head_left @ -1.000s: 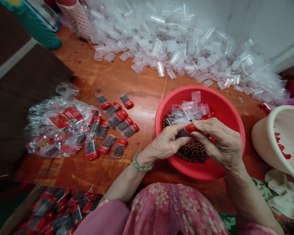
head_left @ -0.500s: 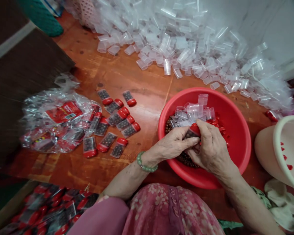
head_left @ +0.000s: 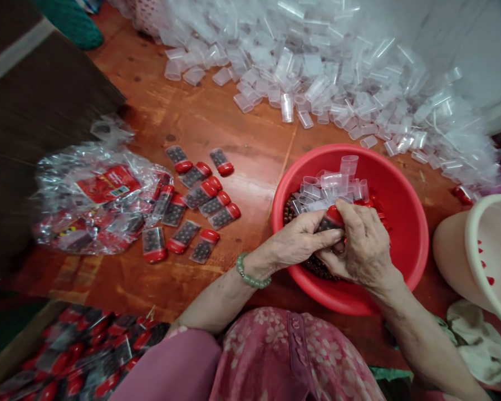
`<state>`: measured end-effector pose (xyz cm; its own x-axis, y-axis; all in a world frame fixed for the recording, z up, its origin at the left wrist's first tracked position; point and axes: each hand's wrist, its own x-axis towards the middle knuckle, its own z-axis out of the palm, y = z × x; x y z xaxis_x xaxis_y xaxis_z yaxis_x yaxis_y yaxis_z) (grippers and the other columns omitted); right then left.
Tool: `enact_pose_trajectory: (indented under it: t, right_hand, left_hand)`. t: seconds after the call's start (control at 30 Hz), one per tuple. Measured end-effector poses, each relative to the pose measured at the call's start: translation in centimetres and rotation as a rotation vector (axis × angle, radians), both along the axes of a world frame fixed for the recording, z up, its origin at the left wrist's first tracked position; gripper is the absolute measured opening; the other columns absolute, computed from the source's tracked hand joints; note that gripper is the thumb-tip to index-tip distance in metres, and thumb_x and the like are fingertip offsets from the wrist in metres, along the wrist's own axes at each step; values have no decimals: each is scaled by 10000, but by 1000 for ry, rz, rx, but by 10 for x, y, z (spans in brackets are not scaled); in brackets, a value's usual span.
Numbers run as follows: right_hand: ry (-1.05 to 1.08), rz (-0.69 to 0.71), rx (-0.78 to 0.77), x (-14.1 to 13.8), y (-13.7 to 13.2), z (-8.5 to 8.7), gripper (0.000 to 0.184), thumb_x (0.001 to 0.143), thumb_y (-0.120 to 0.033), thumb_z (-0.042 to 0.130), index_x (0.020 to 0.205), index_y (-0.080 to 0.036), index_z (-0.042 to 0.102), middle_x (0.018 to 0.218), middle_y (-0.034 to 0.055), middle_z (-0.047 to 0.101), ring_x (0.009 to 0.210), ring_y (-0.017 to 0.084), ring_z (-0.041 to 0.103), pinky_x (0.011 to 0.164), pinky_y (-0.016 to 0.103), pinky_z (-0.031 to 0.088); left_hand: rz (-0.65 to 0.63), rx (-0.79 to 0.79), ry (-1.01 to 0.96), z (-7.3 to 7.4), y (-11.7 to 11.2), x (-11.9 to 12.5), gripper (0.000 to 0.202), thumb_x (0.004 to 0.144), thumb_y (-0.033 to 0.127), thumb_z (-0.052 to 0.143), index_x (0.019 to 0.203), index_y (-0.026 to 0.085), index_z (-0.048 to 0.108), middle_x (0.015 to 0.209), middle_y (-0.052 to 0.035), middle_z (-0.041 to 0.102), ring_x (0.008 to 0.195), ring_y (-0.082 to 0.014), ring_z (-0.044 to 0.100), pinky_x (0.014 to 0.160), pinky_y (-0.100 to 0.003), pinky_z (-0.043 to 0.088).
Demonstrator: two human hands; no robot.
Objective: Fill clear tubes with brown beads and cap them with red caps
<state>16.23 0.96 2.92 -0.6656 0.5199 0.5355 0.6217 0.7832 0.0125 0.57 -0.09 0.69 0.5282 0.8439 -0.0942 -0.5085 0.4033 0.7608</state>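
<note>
My left hand [head_left: 303, 240], with a green bead bracelet [head_left: 250, 277] on the wrist, and my right hand [head_left: 363, 248] meet over a red plastic basin [head_left: 413, 245]. Together they grip a small clear tube of dark beads [head_left: 329, 221] with a red cap [head_left: 334, 215] at its upper end. Most of the tube is hidden by my fingers. Inside the basin lie brown beads [head_left: 313, 266], several clear plastic tubes [head_left: 332, 186] and loose red caps [head_left: 373, 203].
A large heap of clear tubes [head_left: 309, 72] covers the orange wooden surface [head_left: 242, 145] behind the basin. Capped tubes [head_left: 200, 200] lie to the left, beside a plastic bag of them [head_left: 100, 195]. A box of filled tubes [head_left: 79, 351] sits at lower left. A beige basin [head_left: 480, 250] holds red caps.
The red-capped tube has turned from nearly level to tilted, with its cap upward, and both hands have closed around it. The whole view has shifted slightly.
</note>
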Motion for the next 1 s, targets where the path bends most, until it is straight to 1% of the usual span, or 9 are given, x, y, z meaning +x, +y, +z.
enact_pose_trajectory:
  t: [0.1,0.23,0.4,0.5,0.6,0.67,0.77,0.87,1.0]
  right_hand:
    - [-26,23,-181,3,-1,8,761,913,-333,605,1557,-86,285,1204,219,673,1074,343,660,874,474,553]
    - [-46,67,-450,28,8,20,954,940,-500,638,1641,-123,112,1578,267,433,1418,375,499,1090,540,492]
    - [-172,-123,-601,63,25,14,390,1008,-365,561,1329,-149,604,1168,152,723,1034,285,716,920,438,572]
    - [-430,-182,-670,54,27,6,265,975,-287,600,1176,-128,665,1039,137,723,927,279,715,799,377,554]
    - [-615,-346,-613,37,28,0,332,959,-314,614,1210,-98,636,1090,182,694,979,330,692,739,380,517]
    - [-638,-416,-622,29,31,-4,368,964,-349,606,1242,-109,611,1141,187,676,1000,334,681,718,372,499]
    - [-634,-403,-715,30,37,-13,358,953,-364,626,1238,-149,597,1217,170,641,983,304,676,716,354,488]
    - [-566,-377,-824,39,44,-21,305,896,-334,697,1116,-150,593,1160,146,648,912,264,659,716,343,478]
    - [-222,-317,-1064,51,48,-22,250,833,-353,738,901,-205,549,793,8,621,701,174,572,661,311,454]
  left_hand:
    - [56,38,56,5,-3,-5,417,777,498,824,880,157,605,796,0,625,723,-111,573,723,-265,488]
    - [237,252,335,15,-15,-35,267,936,457,662,924,192,632,840,-27,691,776,-157,645,753,-321,538]
    - [783,360,956,-3,-35,-113,231,971,423,625,1135,266,664,977,-8,746,890,-204,699,812,-424,554]
    - [974,313,1385,-25,-45,-157,243,904,459,696,1053,269,727,881,-2,740,872,-244,707,737,-467,507]
    - [966,336,1585,-37,-48,-173,458,954,443,625,1360,233,598,1203,-53,722,1254,-366,634,888,-581,445]
    - [959,424,1566,-38,-47,-163,525,978,435,587,1444,205,517,1367,-78,657,1374,-381,551,984,-616,428]
    - [1032,652,1393,-30,-44,-125,407,948,394,635,1315,217,626,1336,-71,692,1269,-311,648,1055,-558,514]
    - [871,804,1278,-16,-41,-80,256,966,268,620,1213,211,661,1255,-67,735,1180,-233,698,1050,-451,568]
    - [643,958,1166,1,-39,-41,280,970,236,628,1232,138,617,1217,-122,736,1162,-223,692,1037,-409,575]
